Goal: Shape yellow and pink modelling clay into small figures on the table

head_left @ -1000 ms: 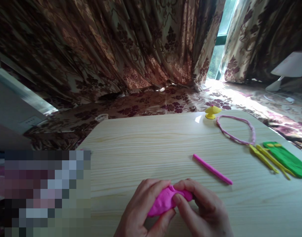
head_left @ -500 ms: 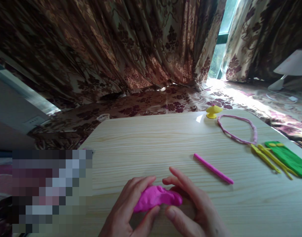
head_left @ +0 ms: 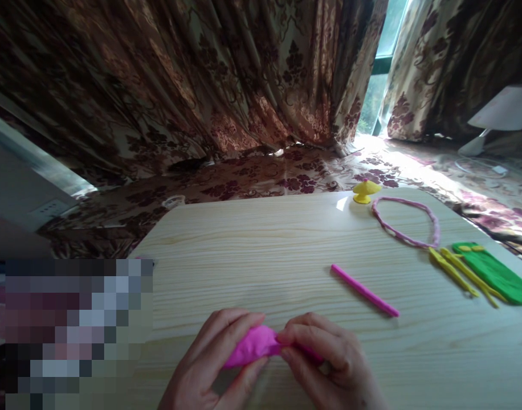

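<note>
Both of my hands grip one lump of bright pink clay [head_left: 252,346] just above the near edge of the light wooden table [head_left: 261,245]. My left hand [head_left: 209,364] curls under and around the lump's left end. My right hand [head_left: 325,364] has its fingers folded over the right end, pinching it. Most of the lump's right half is hidden under those fingers.
A thin pink clay stick [head_left: 364,290] lies right of centre. Farther right lie a pink clay loop [head_left: 406,223], a small yellow clay piece [head_left: 364,191], yellow clay strips [head_left: 461,270] and a green clay slab [head_left: 496,272]. Patterned curtains hang behind. A blurred patch covers the lower left.
My right hand's fingers, stretched out half a second ago, have folded back down onto the clay. Both hands sit slightly lower and further left than a second ago.
</note>
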`<state>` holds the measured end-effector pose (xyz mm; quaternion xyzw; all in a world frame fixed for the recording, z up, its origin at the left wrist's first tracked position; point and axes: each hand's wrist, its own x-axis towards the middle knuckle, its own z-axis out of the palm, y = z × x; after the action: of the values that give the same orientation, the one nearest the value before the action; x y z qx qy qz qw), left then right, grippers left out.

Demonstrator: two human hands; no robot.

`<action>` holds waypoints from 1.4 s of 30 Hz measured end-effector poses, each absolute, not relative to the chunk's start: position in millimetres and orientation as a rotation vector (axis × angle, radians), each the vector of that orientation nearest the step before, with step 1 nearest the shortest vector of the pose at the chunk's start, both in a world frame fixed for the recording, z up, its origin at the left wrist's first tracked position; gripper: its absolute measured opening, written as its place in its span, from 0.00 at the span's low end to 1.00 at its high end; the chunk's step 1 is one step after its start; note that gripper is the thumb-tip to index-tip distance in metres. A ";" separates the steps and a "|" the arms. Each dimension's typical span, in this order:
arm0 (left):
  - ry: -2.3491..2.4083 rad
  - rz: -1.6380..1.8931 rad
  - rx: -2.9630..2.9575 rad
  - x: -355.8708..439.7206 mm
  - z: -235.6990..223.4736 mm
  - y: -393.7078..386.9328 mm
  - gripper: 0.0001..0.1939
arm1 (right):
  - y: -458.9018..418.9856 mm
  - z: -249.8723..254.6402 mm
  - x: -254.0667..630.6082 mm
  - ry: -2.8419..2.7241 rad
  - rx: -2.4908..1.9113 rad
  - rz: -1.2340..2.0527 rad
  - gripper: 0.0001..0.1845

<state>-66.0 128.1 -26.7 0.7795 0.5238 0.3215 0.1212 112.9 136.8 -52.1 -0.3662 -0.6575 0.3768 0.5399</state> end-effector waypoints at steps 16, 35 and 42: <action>2.022 0.861 2.263 -127.4 -27.9 212.0 0.21 | 130.5 -39.6 124.3 -1.363 -1.016 0.935 0.16; 1.426 1.112 1.522 -14.5 -29.6 146.8 0.09 | 131.0 -40.4 130.5 -1.393 -0.965 0.801 0.17; 1.357 1.110 1.219 -0.1 -19.6 138.2 0.13 | 133.4 -46.7 129.7 -1.399 -0.959 0.732 0.12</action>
<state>-0.1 138.2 -19.6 0.5002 0.5569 0.4552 0.4821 129.7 133.4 -46.7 -0.4141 -0.6042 0.3163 0.6029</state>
